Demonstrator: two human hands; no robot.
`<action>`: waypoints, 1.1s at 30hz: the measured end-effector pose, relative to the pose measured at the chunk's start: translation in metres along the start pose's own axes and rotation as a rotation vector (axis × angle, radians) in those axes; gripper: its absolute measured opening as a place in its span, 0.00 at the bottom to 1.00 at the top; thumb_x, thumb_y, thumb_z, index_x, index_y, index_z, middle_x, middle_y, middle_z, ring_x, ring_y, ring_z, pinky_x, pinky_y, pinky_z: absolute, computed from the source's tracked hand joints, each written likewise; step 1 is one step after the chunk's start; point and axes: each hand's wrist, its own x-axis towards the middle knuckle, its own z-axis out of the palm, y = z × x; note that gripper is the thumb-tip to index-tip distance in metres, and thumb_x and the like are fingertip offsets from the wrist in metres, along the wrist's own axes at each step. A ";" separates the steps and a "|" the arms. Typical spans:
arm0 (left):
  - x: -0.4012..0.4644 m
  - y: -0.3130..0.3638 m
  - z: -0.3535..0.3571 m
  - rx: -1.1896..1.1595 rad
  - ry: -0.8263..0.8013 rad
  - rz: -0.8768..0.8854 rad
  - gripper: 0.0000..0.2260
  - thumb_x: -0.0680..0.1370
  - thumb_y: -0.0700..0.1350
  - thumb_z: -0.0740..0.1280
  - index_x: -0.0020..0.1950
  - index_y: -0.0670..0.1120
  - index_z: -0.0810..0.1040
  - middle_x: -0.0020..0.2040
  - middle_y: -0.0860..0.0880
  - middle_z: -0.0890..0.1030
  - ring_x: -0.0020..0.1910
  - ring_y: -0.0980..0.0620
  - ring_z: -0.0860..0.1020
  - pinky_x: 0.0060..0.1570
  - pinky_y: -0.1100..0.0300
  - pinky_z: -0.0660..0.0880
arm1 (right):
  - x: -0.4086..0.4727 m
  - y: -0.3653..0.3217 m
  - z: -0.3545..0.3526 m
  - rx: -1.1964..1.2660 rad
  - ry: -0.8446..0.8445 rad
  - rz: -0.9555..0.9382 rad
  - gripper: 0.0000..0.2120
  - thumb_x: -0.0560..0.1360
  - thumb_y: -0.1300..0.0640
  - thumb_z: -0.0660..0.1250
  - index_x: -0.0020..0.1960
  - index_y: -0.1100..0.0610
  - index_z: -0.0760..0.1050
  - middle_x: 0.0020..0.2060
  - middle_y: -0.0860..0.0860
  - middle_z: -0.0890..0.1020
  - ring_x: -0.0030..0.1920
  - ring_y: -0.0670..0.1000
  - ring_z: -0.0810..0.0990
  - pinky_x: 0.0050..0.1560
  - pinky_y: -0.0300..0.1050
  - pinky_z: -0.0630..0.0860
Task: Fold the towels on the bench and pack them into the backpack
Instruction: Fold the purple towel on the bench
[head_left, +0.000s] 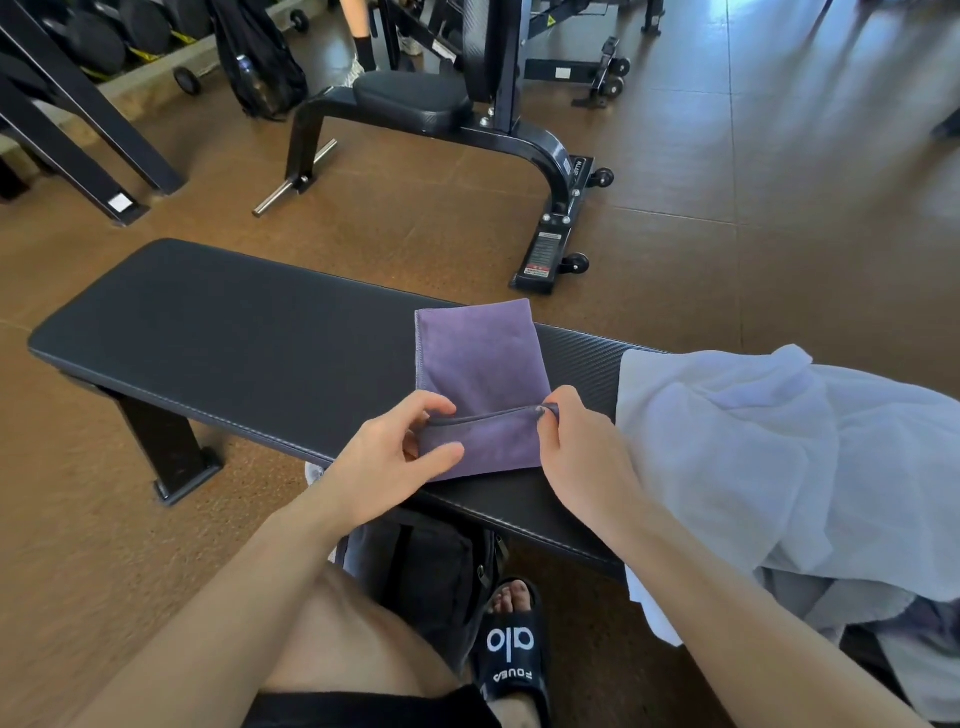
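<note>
Left hand: fingers curled, thumb and fingertips pinching the near left corner of the purple towel. Right hand: fingers curled, pinching the same folded edge at its right end. Edge is lifted slightly off the surface between the two hands; rest of the towel lies flat, folded into a narrow rectangle, far end at the back edge of the surface.

One white towel in a loose heap on the right end of the surface, just beside the purple one, draping over the near side. More grey and purplish fabric under it at lower right, can't tell what or how many.

One black backpack on the floor below the surface, by the person's knee; whether it's open is unclear.

Readable text: black slide sandal says "alo" in white, smaller line below reads roughly "FOUEA". Warning label on the weight machine behind, too small to read.
</note>
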 end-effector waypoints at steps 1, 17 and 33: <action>0.000 0.000 -0.002 -0.036 -0.021 0.005 0.14 0.77 0.45 0.74 0.58 0.56 0.76 0.49 0.58 0.78 0.41 0.55 0.76 0.46 0.66 0.75 | 0.000 0.002 0.000 0.008 -0.004 -0.001 0.08 0.84 0.52 0.55 0.59 0.53 0.69 0.45 0.51 0.83 0.43 0.53 0.81 0.48 0.51 0.79; 0.005 0.000 -0.005 -0.256 0.006 -0.170 0.04 0.78 0.39 0.72 0.47 0.43 0.78 0.37 0.50 0.83 0.36 0.54 0.78 0.40 0.62 0.77 | -0.004 0.008 -0.005 0.077 -0.033 -0.041 0.08 0.84 0.52 0.56 0.60 0.52 0.70 0.45 0.48 0.81 0.41 0.46 0.77 0.35 0.31 0.66; 0.018 -0.003 0.003 0.035 0.098 -0.242 0.08 0.78 0.45 0.69 0.43 0.49 0.70 0.35 0.44 0.79 0.29 0.52 0.75 0.34 0.55 0.79 | 0.004 -0.006 0.003 -0.157 0.052 -0.092 0.06 0.82 0.52 0.56 0.57 0.52 0.64 0.41 0.50 0.80 0.38 0.52 0.79 0.43 0.51 0.79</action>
